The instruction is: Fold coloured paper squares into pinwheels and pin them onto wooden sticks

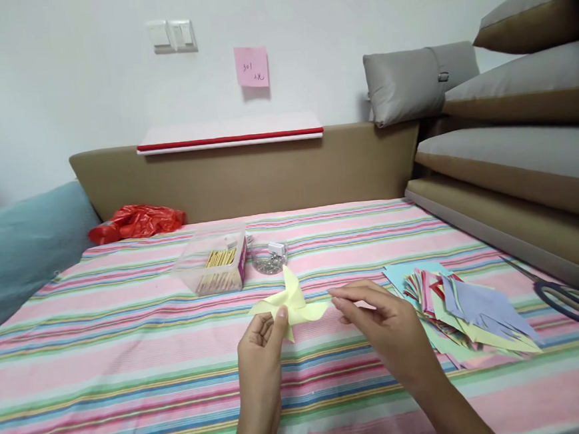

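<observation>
A pale yellow paper pinwheel (296, 299) is pinched between the thumb and fingers of my left hand (263, 336), its blades curled toward the middle. My right hand (385, 316) is just to the right of the pinwheel, thumb and forefinger pressed together near the tip of one blade. Whatever those fingertips hold, if anything, is too small to make out. Beyond the pinwheel lies a round clear dish (270, 264) of small shiny metal bits, with a small white block at its back.
A clear plastic box (219, 279) of thin wooden sticks stands behind on the left. Cut coloured paper (481, 302) is heaped at right, beside dark-handled scissors (572, 305). A red plastic bag (144, 222) lies at the back left. Stacked cushions (520, 152) border the right of the striped cloth (133, 390).
</observation>
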### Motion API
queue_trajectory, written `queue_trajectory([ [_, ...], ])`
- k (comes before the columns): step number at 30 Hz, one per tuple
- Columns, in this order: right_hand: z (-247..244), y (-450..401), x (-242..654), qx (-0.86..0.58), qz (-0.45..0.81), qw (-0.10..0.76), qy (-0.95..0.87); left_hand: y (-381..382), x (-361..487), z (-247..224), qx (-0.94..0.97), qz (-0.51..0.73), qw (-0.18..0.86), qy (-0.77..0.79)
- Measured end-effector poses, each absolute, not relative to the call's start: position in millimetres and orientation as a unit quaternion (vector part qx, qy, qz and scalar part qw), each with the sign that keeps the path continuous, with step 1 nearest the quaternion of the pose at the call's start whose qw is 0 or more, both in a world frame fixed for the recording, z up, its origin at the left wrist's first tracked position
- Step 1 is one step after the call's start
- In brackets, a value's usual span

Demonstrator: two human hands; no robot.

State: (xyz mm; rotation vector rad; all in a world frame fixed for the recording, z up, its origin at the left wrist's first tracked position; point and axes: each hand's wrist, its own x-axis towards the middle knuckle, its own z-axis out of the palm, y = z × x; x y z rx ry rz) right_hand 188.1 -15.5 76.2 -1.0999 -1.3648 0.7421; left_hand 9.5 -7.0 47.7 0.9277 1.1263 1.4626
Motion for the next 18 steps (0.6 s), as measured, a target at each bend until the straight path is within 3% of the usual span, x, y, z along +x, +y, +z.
queue_trajectory([
  [4, 91.5, -24.0, 160.9, -0.43, 0.384, 0.564, -0.591, -8.8, 16.5, 46.3, 0.399, 0.605, 0.522, 0.449],
  [11, 77.8, -22.4, 159.2, -0.472, 0.276, 0.521, -0.656, -14.7, 22.6, 48.7, 0.382, 0.595, 0.562, 0.429],
  [18, 79.1, -23.3, 161.2, -0.432, 0.252, 0.516, -0.695, -17.7, 24.2, 55.3, 0.366, 0.591, 0.595, 0.404],
])
